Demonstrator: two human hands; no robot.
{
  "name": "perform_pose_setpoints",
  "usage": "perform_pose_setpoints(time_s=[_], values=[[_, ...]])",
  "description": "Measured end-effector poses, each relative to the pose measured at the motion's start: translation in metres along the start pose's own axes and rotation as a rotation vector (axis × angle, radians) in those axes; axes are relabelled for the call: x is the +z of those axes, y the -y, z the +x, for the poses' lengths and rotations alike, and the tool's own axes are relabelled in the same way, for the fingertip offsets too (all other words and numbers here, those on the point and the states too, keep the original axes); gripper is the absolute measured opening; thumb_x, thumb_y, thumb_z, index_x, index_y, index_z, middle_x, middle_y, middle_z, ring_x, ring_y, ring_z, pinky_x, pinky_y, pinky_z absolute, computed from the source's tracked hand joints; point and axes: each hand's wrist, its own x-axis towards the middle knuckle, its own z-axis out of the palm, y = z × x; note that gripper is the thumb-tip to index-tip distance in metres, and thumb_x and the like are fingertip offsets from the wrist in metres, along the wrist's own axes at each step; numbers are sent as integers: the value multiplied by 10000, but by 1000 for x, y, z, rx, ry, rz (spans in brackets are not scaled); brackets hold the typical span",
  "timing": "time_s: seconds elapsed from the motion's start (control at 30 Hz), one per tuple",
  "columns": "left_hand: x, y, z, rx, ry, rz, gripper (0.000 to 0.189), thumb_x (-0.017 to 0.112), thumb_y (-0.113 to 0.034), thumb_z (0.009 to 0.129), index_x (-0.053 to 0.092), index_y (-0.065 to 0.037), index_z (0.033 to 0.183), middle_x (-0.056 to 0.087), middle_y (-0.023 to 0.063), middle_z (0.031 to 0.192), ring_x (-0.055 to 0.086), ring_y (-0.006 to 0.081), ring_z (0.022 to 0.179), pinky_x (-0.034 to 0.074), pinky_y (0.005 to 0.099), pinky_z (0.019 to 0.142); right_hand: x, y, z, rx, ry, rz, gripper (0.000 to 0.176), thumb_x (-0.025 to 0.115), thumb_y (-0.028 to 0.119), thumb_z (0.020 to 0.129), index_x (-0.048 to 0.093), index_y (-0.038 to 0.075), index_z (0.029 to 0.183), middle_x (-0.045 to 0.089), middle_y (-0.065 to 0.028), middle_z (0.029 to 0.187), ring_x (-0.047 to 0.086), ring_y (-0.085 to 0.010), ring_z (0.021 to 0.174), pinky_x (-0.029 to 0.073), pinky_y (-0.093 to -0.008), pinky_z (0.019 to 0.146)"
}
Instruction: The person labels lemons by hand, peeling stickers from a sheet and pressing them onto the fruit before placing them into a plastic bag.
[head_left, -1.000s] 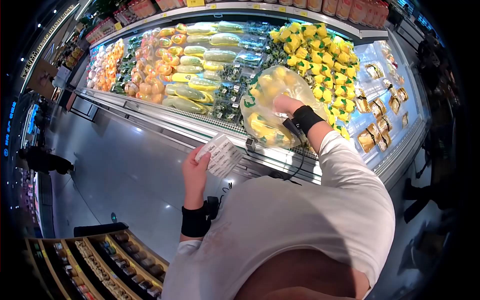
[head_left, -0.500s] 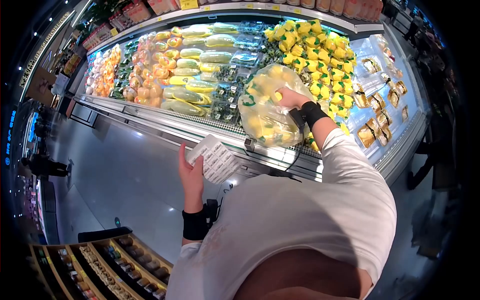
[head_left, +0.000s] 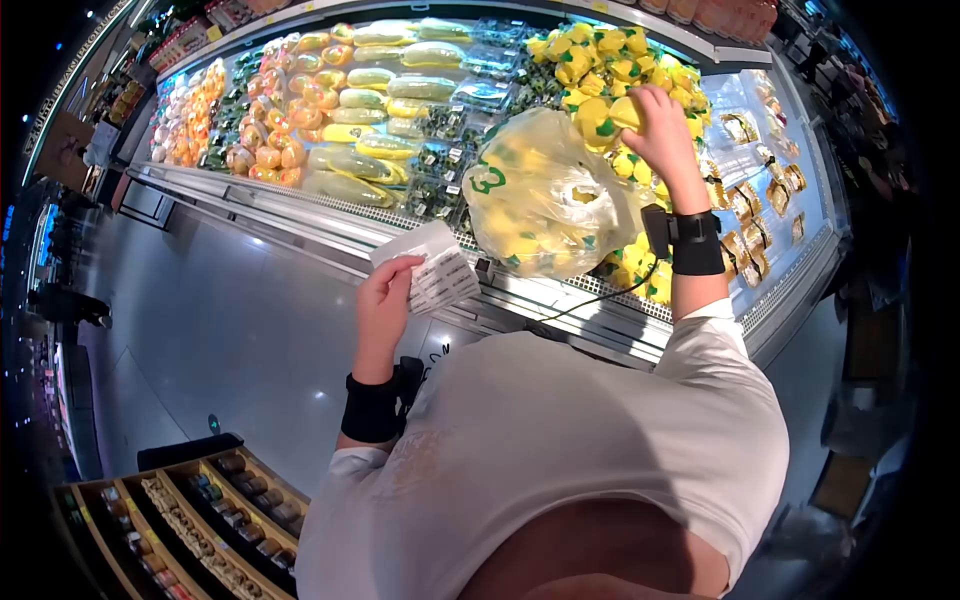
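My left hand pinches a white sheet of printed labels in front of the display case, with thumb and fingers closed on its edge. My right hand is over the pile of yellow-wrapped produce, its fingers curled round one yellow-wrapped piece. Just left of that hand, a large clear plastic bag with a green mark rests on the case. Yellow pieces show through its film, and an opening in its top faces up.
Wrapped long green vegetables, dark trays and orange packs fill the case to the left. Brown-and-gold packs lie to the right. The case's metal front rail runs before me; a wooden shelf stands behind left.
My right hand has left the bag and moved up and right to the yellow pile. The bag has settled with its opening showing. My left fingers have closed further over the label sheet.
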Motion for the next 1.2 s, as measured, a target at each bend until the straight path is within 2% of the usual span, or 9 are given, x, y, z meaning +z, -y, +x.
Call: perform_pose_setpoints(time_s=[0.37, 0.53, 0.6, 0.73, 0.9, 0.97, 1.03, 1.13, 1.2], values=[[38, -34, 18, 10, 552, -35, 331, 528, -99, 918, 555, 7, 1231, 619, 83, 1119, 557, 142, 992, 446, 277, 851, -46, 110, -6, -386, 297, 685, 486, 605, 79, 643, 547, 56, 1125, 530, -113, 1191, 501, -292, 1141, 406, -359, 975], [35, 16, 37, 100, 796, -316, 740, 465, -593, 908, 500, 48, 1276, 593, 128, 1161, 551, 155, 1010, 442, 281, 858, -47, 133, 0, -569, 307, 550, 472, 624, 85, 622, 565, 64, 1090, 549, -105, 1183, 518, -312, 1099, 426, -395, 943], [36, 15, 38, -108, 667, -464, 1003, 363, -783, 807, 420, 75, 1323, 555, 150, 1224, 539, 185, 1086, 428, 301, 911, -46, 134, 4, -604, 379, 693, 479, 650, 98, 623, 563, 61, 1092, 567, -108, 1143, 532, -321, 1078, 428, -396, 936], [35, -20, 34, -147, 739, -573, 1070, 370, -816, 767, 365, 84, 1346, 532, 138, 1260, 517, 212, 1151, 401, 322, 971, -47, 149, 2, -650, 657, 718, 498, 706, 140, 620, 565, 59, 1090, 547, -128, 1139, 531, -347, 1063, 440, -406, 900], [38, -32, 36, -10, 904, -478, 598, 605, -388, 873, 469, 27, 1281, 555, 112, 1209, 529, 208, 1142, 425, 325, 954, -45, 179, -10, -769, 796, 712, 483, 723, 162, 660, 559, 65, 1104, 517, -136, 1202, 527, -348, 1068, 441, -415, 890], [48, -49, 30, -118, 778, -329, 514, 659, -259, 854, 487, 16, 1253, 562, 103, 1184, 550, 203, 1109, 464, 317, 891, -45, 191, -20, -671, 566, 753, 521, 743, 191, 684, 540, 79, 1151, 502, -134, 1256, 508, -352, 1116, 432, -425, 910], [52, -36, 23, -169, 741, -504, 541, 662, -265, 863, 454, 3, 1284, 548, 113, 1202, 561, 218, 1104, 485, 334, 885, -52, 193, -15, -618, 701, 712, 579, 746, 216, 717, 507, 102, 1231, 473, -143, 1308, 490, -347, 1162, 422, -430, 935], [45, -25, 15, -137, 637, -726, 674, 580, -415, 904, 325, -7, 1377, 494, 144, 1284, 525, 259, 1176, 457, 402, 971, -41, 178, -20, -569, 184, 799, 619, 740, 177, 722, 494, 114, 1287, 497, -131, 1279, 513, -336, 1120, 423, -415, 924], [42, -22, 10, -117, 583, -783, 694, 560, -446, 907, 314, -6, 1385, 482, 152, 1303, 512, 264, 1192, 442, 412, 987, -42, 164, -38, -475, 144, 729, 574, 741, 164, 717, 530, 104, 1248, 534, -119, 1213, 525, -326, 1072, 426, -405, 905]])
